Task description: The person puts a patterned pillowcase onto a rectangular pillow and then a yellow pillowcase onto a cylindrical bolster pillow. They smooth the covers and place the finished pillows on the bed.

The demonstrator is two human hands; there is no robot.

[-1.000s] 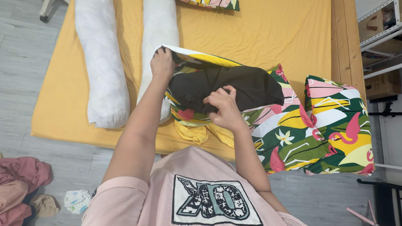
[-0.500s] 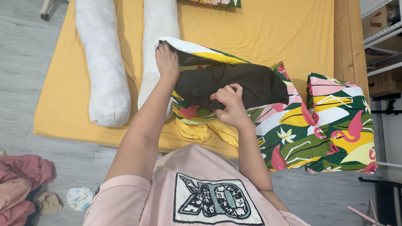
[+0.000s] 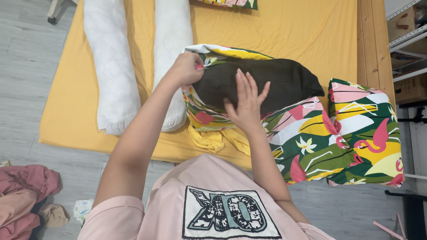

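A dark brown pillow lies partly inside a flamingo-print pillowcase on the yellow mattress. My left hand is closed on the open edge of the pillowcase at the pillow's left end. My right hand rests flat on the dark pillow with its fingers spread. The pillow's right end sticks out over more of the printed fabric.
Two long white bolsters lie on the mattress to the left. A folded flamingo-print bundle sits at the right. A wooden bed frame and shelves are beyond it. Pink clothes lie on the grey floor.
My left hand has drawn the pillowcase edge further over the pillow's left end. My right hand has opened flat and slid up onto the dark pillow.
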